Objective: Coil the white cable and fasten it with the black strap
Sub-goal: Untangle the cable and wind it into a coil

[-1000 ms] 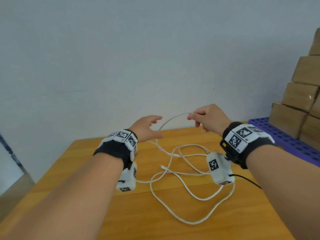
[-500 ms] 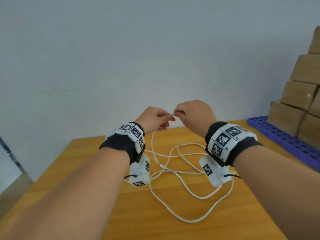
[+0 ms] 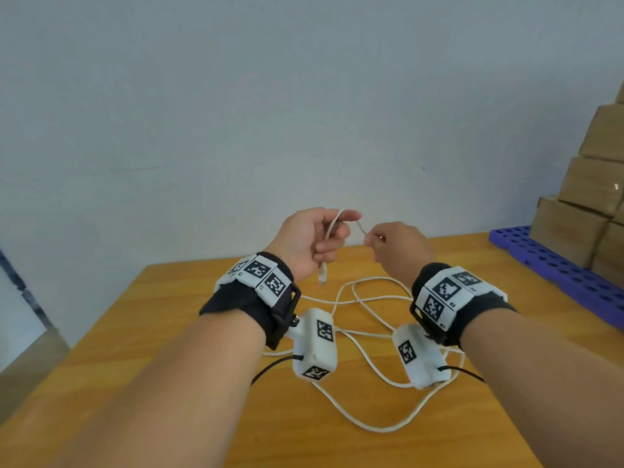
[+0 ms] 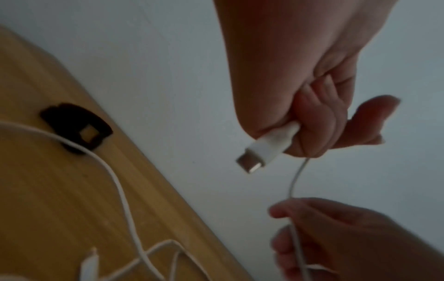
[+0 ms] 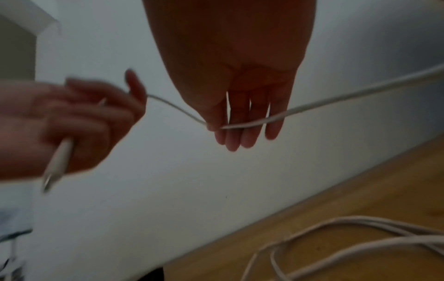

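The white cable [image 3: 371,430] lies in loose loops on the wooden table [image 3: 169,332]. My left hand [image 3: 337,231] is raised above the far edge and grips the cable near one end. Its connector [image 4: 266,148] sticks out below the curled fingers. Just to the right, my right hand [image 3: 371,239] pinches the same cable [image 5: 336,98] between thumb and fingers [image 5: 240,133]. A short arch of cable joins the two hands. The black strap [image 4: 74,127] lies flat on the table near the far edge, under a cable run; the head view does not show it.
Stacked cardboard boxes [image 3: 591,197] stand on a blue perforated pallet [image 3: 557,265] at the right. A plain wall runs close behind the table's far edge. The cable's other connector [image 4: 88,266] rests on the table among the loops.
The hands came together from apart, and the left hand took hold of the cable end. Now they have drawn slightly apart with a short span of cable between them.
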{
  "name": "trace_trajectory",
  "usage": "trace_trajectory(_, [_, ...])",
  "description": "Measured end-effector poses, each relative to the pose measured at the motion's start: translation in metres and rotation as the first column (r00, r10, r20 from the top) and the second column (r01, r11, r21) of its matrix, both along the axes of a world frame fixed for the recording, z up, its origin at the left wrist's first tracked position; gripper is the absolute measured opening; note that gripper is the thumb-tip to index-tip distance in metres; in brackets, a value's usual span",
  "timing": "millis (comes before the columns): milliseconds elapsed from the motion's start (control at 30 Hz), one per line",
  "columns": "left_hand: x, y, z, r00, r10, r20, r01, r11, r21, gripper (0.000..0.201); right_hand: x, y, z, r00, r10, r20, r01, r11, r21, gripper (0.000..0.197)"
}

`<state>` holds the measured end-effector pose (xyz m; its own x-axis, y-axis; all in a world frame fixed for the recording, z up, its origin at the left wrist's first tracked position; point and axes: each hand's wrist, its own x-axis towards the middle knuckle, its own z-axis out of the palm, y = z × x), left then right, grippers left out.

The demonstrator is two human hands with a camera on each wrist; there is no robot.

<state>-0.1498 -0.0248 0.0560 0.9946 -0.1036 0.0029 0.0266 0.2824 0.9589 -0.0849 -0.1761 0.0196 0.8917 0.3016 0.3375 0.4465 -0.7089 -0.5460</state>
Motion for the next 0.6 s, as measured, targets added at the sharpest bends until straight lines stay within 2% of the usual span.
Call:
trace_trajectory(167, [0.001,-0.004,0.006,0.998,0.054,0.032,-0.05,0.991,-0.122,0.032,-0.011,0.022,-0.013,0.984,0.168,-0.052,-0.164,0.983,0.078,0.025])
trace_trajectory(333, [0.001,0.006,-0.002,0.992,0.125,0.03,-0.119,0.984,-0.135,0.033,-0.015,0.03,-0.018,0.958,0.279,-0.069,-0.278,0.96,0.018,0.042])
trace_trajectory(467, [0.001,0.013,-0.014,0.983,0.185,0.017,-0.178,0.964,-0.199,0.034,-0.021,0.033,-0.022,0.936,0.341,-0.089,-0.345,0.938,-0.024,0.045])
trace_trajectory(600, [0.001,0.013,-0.028,0.97,0.241,0.023,-0.222,0.923,-0.315,0.024,-0.022,0.037,-0.033,0.913,0.398,-0.089,-0.401,0.916,-0.023,0.043])
